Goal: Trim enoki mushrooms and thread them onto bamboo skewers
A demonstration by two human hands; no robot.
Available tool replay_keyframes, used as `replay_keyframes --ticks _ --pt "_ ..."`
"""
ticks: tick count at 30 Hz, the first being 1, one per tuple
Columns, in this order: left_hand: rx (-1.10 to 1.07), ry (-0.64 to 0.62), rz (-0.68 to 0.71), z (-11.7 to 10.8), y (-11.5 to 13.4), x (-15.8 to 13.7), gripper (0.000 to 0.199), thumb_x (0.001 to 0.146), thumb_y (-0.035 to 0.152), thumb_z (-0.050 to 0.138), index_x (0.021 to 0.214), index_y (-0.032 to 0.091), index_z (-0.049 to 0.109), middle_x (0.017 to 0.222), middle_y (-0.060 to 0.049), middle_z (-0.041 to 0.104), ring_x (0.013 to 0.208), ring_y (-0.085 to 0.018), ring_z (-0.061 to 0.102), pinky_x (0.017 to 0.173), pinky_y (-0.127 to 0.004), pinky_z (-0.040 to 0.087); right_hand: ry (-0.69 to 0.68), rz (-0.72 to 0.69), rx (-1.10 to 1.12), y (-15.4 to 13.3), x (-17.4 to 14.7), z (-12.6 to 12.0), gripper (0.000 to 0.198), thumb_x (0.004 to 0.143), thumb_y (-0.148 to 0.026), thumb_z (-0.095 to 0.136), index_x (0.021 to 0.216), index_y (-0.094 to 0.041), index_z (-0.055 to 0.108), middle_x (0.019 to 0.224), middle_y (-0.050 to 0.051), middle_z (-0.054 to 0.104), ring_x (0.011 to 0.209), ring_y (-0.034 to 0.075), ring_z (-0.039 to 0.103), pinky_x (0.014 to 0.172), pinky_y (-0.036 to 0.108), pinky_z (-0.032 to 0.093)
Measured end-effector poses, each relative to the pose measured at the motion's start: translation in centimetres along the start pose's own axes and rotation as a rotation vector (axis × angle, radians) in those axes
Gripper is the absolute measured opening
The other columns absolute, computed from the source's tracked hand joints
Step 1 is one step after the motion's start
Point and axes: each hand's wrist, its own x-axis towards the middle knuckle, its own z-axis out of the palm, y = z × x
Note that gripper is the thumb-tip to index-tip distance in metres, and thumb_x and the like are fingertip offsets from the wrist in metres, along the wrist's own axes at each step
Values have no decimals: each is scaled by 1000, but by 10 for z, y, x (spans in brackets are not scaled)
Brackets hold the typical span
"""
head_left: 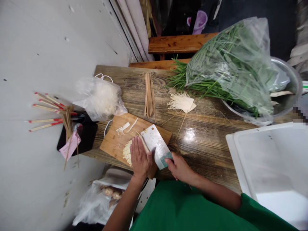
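Note:
My left hand point(140, 158) lies flat, fingers stretched out, on a bunch of enoki mushrooms point(127, 151), whose caps point left from under it. The bunch rests on a wooden cutting board point(113, 140). In my right hand point(179, 167) is the handle of a cleaver point(156, 142), its broad blade just right of the bunch over the board. Whether the edge touches the mushrooms I cannot tell. Loose enoki strands point(123, 128) lie at the board's far left. Beyond the board, flat enoki portions point(182, 102) with thin skewers beside them lie on the wooden table point(204, 144).
A bundle of wooden skewers point(149, 96) lies behind the board. At left are a bag of pale food point(103, 96) and a black holder point(84, 138) with red-tipped sticks. Bagged green chives point(231, 61) overhang a metal bowl point(286, 106); a white tub point(243, 160) stands right.

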Motion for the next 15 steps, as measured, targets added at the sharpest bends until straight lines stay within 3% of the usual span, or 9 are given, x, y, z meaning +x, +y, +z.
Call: replay_keyframes --ticks 15 --pt "22 -3 10 0 3 0 68 89 44 26 140 0 14 144 -24 23 136 -31 13 108 -50 15 -4 -27 -76 -2 -6 -3 17 89 -31 36 80 -18 39 49 -7 44 30 8 44 29 16 27"
